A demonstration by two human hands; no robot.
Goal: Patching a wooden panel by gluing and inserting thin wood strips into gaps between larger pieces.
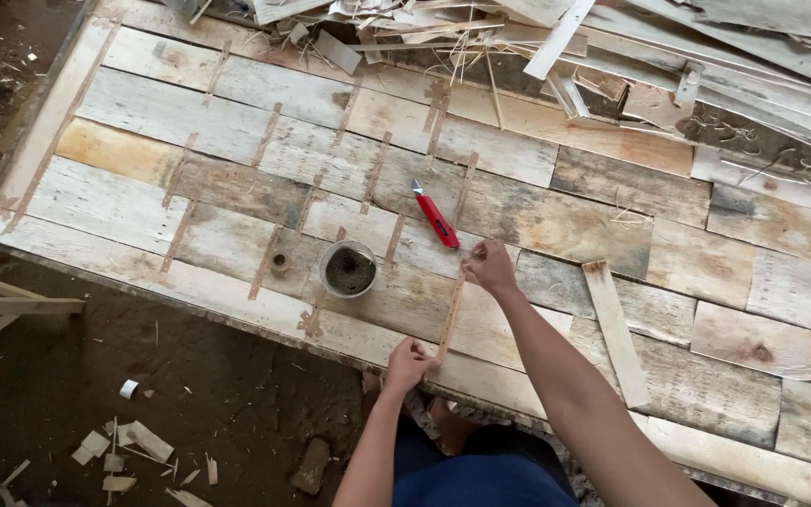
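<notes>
A thin brown strip (451,314) lies across the seams of a large panel of pale wooden planks (237,141). My right hand (490,266) pinches the strip's far end. My left hand (409,363) presses its near end at the panel's front edge. A red utility knife (436,215) rests on the planks just beyond my right hand. A small round container (348,269) with dark contents stands to the left of the strip, and a small ring-shaped roll (280,262) lies beside it.
Several other brown strips cross the plank seams further left. A loose wooden slat (616,330) lies to the right of my arm. A heap of slats and shavings (631,56) fills the far right. Wood scraps (129,446) litter the dirt floor below.
</notes>
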